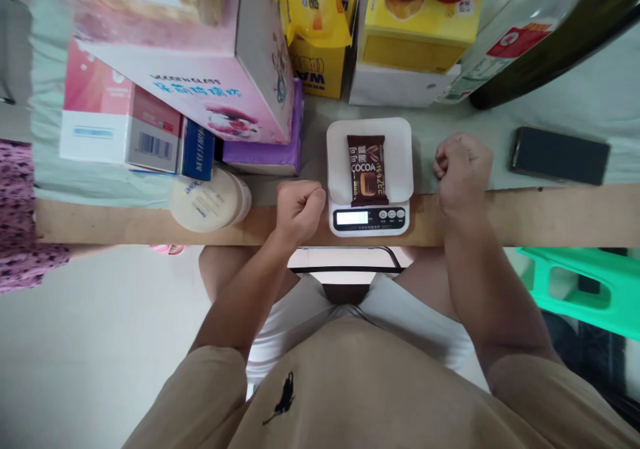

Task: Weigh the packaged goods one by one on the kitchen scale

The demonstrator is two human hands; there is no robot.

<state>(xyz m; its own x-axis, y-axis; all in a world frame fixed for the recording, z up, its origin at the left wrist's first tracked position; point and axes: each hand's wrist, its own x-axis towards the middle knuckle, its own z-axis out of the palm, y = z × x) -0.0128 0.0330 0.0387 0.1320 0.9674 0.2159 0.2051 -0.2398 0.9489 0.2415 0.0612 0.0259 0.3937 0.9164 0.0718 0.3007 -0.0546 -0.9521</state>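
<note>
A small brown packet marked COCOA (369, 181) lies on the white plate of a digital kitchen scale (401, 155). The scale's display is lit, but its reading is too washed out to make out. My left hand (300, 210) rests as a closed fist on the table edge, just left of the scale. On the other side, my right hand (463, 169) is also curled into a fist, a little apart from the scale. Nothing shows in either fist. Right of my right hand lies a dark phone-like slab (560, 155).
A round cream-coloured tub (207, 202) stands left of my left hand. Behind it are stacked boxes, including a pink box (200, 95) and a purple box (265, 155). Yellow packages (320, 69) and a clear bottle (505, 42) line the back. A green stool (590, 289) is below right.
</note>
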